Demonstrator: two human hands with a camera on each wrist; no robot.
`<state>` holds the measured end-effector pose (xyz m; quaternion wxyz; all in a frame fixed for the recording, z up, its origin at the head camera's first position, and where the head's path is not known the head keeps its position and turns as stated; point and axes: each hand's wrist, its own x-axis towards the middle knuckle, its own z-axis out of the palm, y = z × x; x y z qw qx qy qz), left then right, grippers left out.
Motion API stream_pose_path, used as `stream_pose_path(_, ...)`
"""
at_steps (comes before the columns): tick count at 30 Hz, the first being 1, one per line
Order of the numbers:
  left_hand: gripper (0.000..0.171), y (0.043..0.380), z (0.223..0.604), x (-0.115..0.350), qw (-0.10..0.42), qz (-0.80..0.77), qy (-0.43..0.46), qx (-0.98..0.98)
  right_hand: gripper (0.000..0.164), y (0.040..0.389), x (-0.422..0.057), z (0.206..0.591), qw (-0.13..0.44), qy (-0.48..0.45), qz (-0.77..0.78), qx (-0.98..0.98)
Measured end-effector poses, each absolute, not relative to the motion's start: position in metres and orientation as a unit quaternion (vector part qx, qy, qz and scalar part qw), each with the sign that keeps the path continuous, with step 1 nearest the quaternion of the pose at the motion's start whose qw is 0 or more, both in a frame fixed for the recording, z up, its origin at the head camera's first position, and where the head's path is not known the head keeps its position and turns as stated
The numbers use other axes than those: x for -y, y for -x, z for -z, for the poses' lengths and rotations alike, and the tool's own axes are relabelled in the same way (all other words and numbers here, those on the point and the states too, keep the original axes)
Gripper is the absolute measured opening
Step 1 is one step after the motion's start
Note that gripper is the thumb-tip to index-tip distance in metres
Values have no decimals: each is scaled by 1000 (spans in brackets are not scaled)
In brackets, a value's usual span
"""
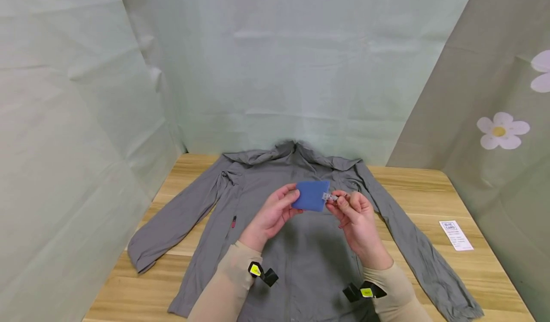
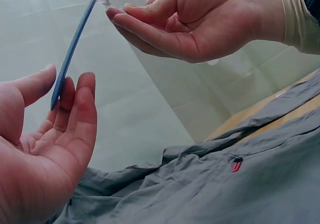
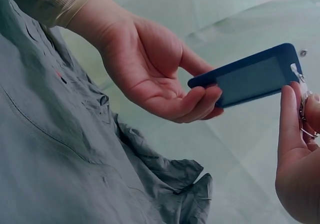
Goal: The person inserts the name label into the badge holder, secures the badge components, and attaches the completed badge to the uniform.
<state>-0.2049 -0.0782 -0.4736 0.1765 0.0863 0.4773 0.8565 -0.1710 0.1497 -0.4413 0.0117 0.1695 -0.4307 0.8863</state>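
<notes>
A blue badge holder [image 1: 311, 196] is held up over a grey jacket [image 1: 275, 245] laid out flat. My left hand [image 1: 273, 212] pinches its left end between thumb and fingers. At the opposite end, my right hand [image 1: 356, 222] pinches the small metal clip [image 1: 331, 197] and its clear strap. From the right wrist view, the holder [image 3: 255, 79] shows a see-through window in a blue frame. The left wrist view has the holder [image 2: 75, 49] edge-on, with its top cut off by the frame. Part of the clip is hidden behind the right fingers.
A white card [image 1: 456, 235] with printed text lies on the wooden table [image 1: 412, 183], right of the jacket's sleeve. Pale cloth walls [image 1: 279, 74] rise behind and at both sides. A red zipper pull [image 1: 233, 223] shows on the jacket's chest.
</notes>
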Motion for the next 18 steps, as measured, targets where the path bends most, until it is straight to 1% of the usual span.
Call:
stream_pose_path(6, 26, 204, 471, 79, 172, -863, -91, -466, 50, 171, -150, 441, 12, -167, -884, 435)
stream_pose_path(13, 26, 204, 470, 81, 170, -863, -91, -468, 48, 173, -152, 443, 11, -180, -887, 426)
stream_pose_path(18, 22, 204, 470, 82, 168, -864, -91, -466, 48, 174, -154, 443, 14, -189, -886, 423)
